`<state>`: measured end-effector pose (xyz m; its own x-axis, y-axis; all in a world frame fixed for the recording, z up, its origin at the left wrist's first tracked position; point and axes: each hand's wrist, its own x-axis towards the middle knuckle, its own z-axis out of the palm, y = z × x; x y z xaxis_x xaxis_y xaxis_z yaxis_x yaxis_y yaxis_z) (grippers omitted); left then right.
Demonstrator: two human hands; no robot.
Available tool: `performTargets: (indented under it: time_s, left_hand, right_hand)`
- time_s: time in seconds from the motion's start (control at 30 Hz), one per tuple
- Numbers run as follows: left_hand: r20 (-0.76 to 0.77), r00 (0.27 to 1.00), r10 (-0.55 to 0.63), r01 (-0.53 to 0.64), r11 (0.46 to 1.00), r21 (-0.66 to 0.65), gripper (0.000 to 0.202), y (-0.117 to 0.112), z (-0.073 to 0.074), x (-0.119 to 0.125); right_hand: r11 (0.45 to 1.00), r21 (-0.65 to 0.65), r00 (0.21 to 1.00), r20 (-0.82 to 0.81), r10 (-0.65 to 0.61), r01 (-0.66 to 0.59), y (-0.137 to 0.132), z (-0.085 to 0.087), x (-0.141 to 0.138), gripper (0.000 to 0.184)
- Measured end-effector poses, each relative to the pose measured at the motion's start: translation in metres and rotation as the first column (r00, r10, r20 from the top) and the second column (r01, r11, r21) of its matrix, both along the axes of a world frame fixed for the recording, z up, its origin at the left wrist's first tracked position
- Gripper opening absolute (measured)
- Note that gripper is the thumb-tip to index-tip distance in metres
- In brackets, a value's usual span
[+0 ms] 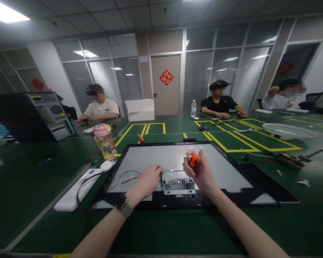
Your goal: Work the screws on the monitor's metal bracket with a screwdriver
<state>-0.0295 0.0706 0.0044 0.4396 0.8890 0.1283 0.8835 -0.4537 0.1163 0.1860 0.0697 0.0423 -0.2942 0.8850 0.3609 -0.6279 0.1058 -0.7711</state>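
Forearms: mine, both reaching in over panel.
Right hand: curled round screwdriver, shaft pointing down at bracket, right end.
Left hand: fingers stretched to bracket's left edge; can't tell if gripping.
Bracket spot: on panel, near its front edge.
Slip risk: tilted shaft could skid, scratch panel.
Shift risk: bracket may twist if my left fingers press too lightly.

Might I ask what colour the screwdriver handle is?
The handle is orange and black, in the head view.
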Motion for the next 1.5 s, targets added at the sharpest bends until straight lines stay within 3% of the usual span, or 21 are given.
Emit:
performTargets:
  time_s: [0.27, 0.9, 1.5]
  left_hand:
    - [0.012, 1.000, 0.000, 0.000, 1.000, -0.002, 0.045, -0.0002, 0.0010, 0.0007]
    - [0.018, 1.000, -0.004, 0.004, 1.000, 0.011, 0.044, 0.0018, -0.0026, -0.0006]
    - [-0.004, 1.000, -0.003, 0.003, 1.000, 0.004, 0.045, -0.0002, 0.0007, -0.0002]
  right_hand:
    - [1.000, 0.022, 1.000, 0.029, 0.003, -0.003, -0.0013, -0.0005, -0.0019, 0.045]
    - [1.000, 0.017, 0.994, 0.108, 0.023, -0.025, -0.0014, -0.0050, -0.0037, 0.057]
    - [1.000, -0.013, 0.998, 0.062, 0.016, -0.015, 0.0004, -0.0042, -0.0015, 0.054]
